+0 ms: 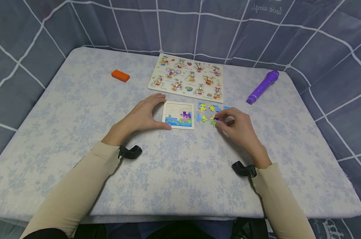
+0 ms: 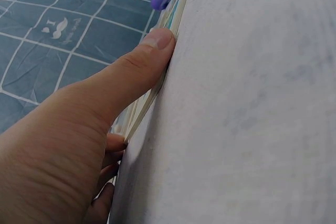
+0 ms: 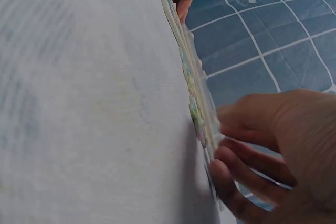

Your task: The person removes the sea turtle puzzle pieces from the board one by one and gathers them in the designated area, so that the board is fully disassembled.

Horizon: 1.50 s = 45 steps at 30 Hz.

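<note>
In the head view, a small square wooden puzzle tray (image 1: 178,128) holds several joined jigsaw pieces with blue, green and purple print along its lower part. My left hand (image 1: 144,114) grips the tray's left side, thumb at the near corner and fingers at the far one. The left wrist view shows that thumb (image 2: 142,59) against the tray's edge. Right of the tray lie loose jigsaw pieces (image 1: 202,107) in yellow and blue. Over them, my right hand (image 1: 238,127) pinches a partly hidden piece with purple on it (image 1: 216,118); the right wrist view is blurred there.
Behind the tray lies a larger wooden board (image 1: 184,87) with cartoon figures. An orange block (image 1: 120,75) is at the back left, a purple microphone-shaped toy (image 1: 262,87) at the back right. Grey checked cloth (image 1: 180,30) hangs behind the table (image 1: 174,179).
</note>
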{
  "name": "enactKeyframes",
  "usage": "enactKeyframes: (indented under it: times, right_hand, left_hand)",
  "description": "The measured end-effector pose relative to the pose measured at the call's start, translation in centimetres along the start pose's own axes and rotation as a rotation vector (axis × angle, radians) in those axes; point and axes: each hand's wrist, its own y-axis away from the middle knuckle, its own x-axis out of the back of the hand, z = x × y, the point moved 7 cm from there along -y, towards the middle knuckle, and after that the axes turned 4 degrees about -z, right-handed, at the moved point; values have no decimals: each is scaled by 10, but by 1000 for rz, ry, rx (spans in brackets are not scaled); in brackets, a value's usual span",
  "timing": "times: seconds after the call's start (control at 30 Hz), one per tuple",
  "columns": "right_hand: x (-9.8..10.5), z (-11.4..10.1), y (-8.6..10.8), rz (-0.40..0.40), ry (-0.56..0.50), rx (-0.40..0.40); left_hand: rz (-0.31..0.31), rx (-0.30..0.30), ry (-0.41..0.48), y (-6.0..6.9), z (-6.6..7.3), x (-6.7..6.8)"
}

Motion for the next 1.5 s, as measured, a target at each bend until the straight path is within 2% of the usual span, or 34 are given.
enactKeyframes:
  times: [0.13, 0.2, 0.27, 0.47, 0.63, 1.5]
  right_hand:
    - [11, 0, 2, 124, 25, -11]
    - [13, 0, 2, 141, 28, -18]
    - [11, 1, 1, 120, 18, -19]
    - [0, 3, -1, -10, -13, -28]
    - [-5, 4, -2, -64, -5, -47]
    - [-7, 3, -2, -60, 7, -36]
  left_hand:
    - [0, -4, 2, 0, 0, 0]
    - [0, -7, 4, -1, 1, 0]
    - [-2, -4, 5, -1, 0, 0]
    - [-6, 9, 0, 0, -1, 0]
    - [-3, 6, 1, 1, 1, 0]
    - [-11, 18, -1, 0, -1, 0]
